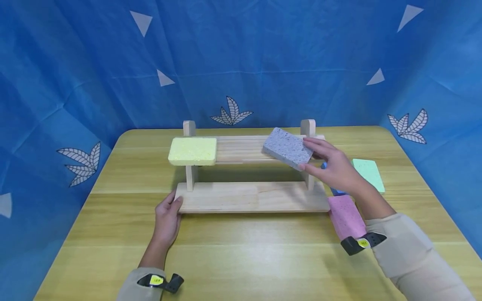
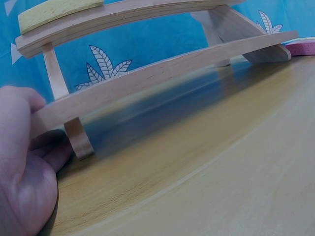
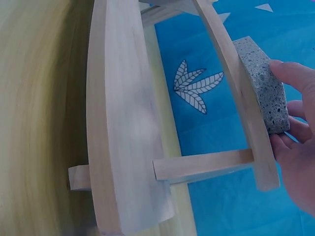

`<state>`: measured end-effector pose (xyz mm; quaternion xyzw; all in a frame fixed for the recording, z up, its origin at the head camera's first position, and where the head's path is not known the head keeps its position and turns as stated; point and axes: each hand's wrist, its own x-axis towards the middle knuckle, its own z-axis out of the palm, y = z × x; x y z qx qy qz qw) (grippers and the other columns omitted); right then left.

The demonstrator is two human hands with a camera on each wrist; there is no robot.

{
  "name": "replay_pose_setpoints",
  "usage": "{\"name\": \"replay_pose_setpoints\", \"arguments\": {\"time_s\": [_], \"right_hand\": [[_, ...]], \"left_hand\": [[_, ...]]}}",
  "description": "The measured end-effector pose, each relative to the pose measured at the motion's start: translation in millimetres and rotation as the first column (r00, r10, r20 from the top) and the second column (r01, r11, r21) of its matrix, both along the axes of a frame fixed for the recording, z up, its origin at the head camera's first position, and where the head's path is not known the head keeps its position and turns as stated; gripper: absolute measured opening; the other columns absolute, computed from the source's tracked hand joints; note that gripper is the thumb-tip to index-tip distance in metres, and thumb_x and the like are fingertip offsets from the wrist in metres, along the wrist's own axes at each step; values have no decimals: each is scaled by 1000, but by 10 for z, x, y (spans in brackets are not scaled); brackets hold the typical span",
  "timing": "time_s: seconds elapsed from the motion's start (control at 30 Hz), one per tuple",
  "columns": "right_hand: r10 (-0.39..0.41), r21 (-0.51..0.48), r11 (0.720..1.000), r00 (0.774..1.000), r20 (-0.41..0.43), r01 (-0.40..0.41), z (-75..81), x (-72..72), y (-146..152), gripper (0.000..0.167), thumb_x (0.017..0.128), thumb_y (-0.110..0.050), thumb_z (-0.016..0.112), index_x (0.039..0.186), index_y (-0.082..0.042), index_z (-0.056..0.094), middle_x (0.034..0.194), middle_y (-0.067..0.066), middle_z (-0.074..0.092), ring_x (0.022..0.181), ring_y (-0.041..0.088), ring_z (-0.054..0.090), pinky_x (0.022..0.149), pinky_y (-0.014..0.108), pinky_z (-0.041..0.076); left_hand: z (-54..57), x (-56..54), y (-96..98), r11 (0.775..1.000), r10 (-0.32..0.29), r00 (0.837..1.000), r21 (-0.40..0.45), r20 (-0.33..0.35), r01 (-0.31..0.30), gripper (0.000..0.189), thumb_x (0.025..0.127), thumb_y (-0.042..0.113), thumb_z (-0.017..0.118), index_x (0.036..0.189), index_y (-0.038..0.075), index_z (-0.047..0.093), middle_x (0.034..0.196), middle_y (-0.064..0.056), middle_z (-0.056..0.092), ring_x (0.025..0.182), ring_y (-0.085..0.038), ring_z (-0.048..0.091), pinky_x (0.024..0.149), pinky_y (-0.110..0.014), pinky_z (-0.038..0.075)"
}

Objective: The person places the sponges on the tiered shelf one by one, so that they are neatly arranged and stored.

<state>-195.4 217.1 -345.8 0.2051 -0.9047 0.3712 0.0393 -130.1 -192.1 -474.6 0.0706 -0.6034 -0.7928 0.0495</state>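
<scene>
A two-tier wooden shelf (image 1: 233, 196) stands on the table. My left hand (image 1: 167, 217) grips the left end of its lower board, with the thumb on top and fingers underneath in the left wrist view. My right hand (image 1: 333, 165) holds a grey speckled sponge (image 1: 288, 147) by its right end, thumb at the near edge and fingers at the far edge. The sponge lies at a slant over the right part of the upper board (image 3: 246, 98), close against it in the right wrist view. A yellow sponge (image 1: 193, 151) rests flat on the left end of the upper board.
Right of the shelf lie a pink sponge (image 1: 346, 217), a pale green sponge (image 1: 369, 173) and a blue sponge (image 1: 337, 192) partly hidden behind my right hand. A blue cloth with leaf prints (image 1: 241, 62) hangs behind the table (image 1: 241, 255).
</scene>
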Motion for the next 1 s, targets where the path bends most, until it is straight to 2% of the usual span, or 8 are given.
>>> {"name": "replay_pose_setpoints", "arguments": {"time_s": [0.27, 0.57, 0.83, 1.0], "right_hand": [[36, 32, 999, 999, 26, -37, 39, -26, -49, 64, 86, -25, 69, 141, -5, 43, 148, 7, 38, 116, 28, 55, 94, 45, 51], [77, 15, 997, 993, 90, -79, 90, -82, -126, 63, 86, -20, 68, 142, -6, 42, 148, 9, 35, 126, 30, 46, 101, 45, 46], [157, -22, 988, 976, 149, -155, 118, -161, -199, 62, 89, -17, 63, 143, -1, 37, 150, 14, 30, 124, 33, 48, 100, 46, 45], [166, -13, 986, 970, 177, -167, 138, -174, -240, 62, 90, -19, 63, 143, -1, 36, 152, 13, 28, 126, 31, 46, 102, 46, 44]], "left_hand": [[3, -6, -4, 1000, -12, 1000, 2, -12, 12, 49, 97, -1, 39, 142, -13, 23, 152, -23, 20, 142, -26, 18, 116, -30, 24], [-9, -3, -7, 1000, -12, 1000, -10, -15, 12, 49, 98, 0, 40, 142, -13, 23, 153, -24, 19, 142, -27, 17, 115, -30, 25], [-15, -6, -7, 1000, -11, 1000, -7, -20, 11, 49, 98, 1, 39, 143, -12, 23, 153, -23, 19, 142, -27, 17, 115, -31, 24], [-11, -6, -6, 1000, -10, 1000, -3, -12, 10, 48, 98, 0, 38, 143, -11, 24, 153, -21, 21, 142, -25, 18, 115, -29, 25]]}}
